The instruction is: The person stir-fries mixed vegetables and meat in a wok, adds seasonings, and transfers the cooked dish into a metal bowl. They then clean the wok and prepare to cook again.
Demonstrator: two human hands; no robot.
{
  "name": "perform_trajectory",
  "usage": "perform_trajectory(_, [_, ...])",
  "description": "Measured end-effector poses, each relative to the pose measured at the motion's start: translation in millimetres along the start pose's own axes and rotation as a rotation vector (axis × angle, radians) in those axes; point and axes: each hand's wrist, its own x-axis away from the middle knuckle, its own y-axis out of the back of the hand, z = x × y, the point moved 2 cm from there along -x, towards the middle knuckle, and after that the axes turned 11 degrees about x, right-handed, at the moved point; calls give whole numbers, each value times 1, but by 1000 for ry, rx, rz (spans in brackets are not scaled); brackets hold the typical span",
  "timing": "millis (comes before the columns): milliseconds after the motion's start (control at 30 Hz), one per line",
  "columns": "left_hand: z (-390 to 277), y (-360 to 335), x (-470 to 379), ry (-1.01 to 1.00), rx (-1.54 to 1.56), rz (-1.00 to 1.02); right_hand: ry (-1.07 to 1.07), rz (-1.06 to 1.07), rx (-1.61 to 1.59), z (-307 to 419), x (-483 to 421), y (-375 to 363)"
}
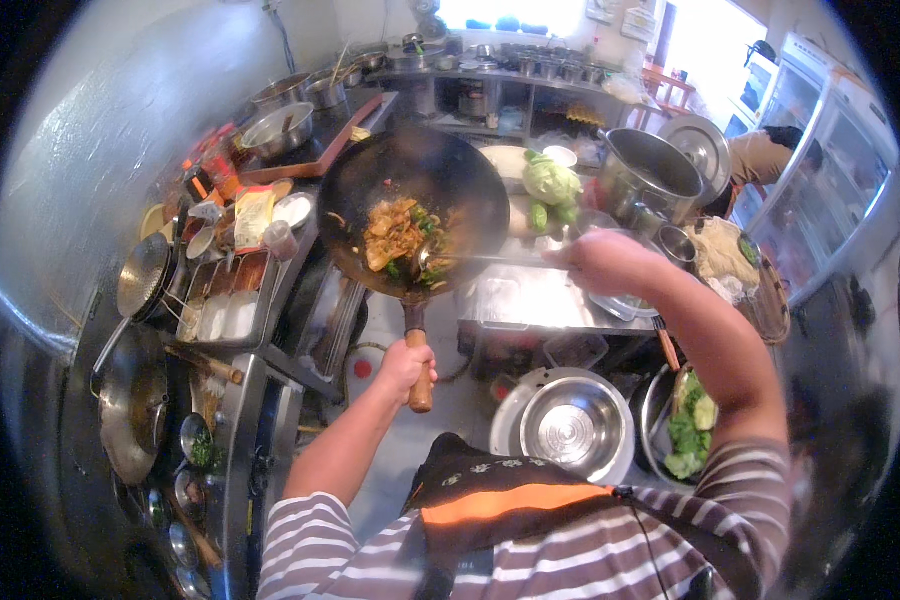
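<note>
My left hand (407, 369) is wrapped around the wooden handle (420, 390) of a dark wok (360, 169), which I hold up off the floor in front of me. Inside the wok lies a heap of cooked food (391, 229), browned slices mixed with some green pieces. My right hand (607, 262) grips the far end of a long metal ladle (495, 260). The ladle's bowl (424, 253) rests against the food, near the middle of the wok. Part of my right hand is blurred, and its fingertips are hard to make out.
Right of the wok, a steel worktop (532, 296) bears a cabbage (551, 180) and a tall stockpot (649, 176). Seasoning containers (229, 315) stand to the left. Below are a steel basin (577, 424) and a bowl of leafy greens (690, 431). Another person (761, 156) bends by a glass-door fridge (832, 127).
</note>
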Motion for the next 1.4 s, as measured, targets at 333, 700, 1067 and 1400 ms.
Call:
perform_trajectory(333, [2, 8, -8, -22, -62, -26, -85, 12, 179, -7, 5, -5])
perform_trajectory(700, [5, 3, 8, -26, -61, -45, -136, -29, 174, -22, 12, -7])
perform_trajectory(1067, [16, -7, 20, -49, -77, -62, -161, 51, 200, 2, 36, -20])
perform_trajectory(1400, [27, -14, 20, -43, -87, -44, -181, -57, 5, -4, 23, -25])
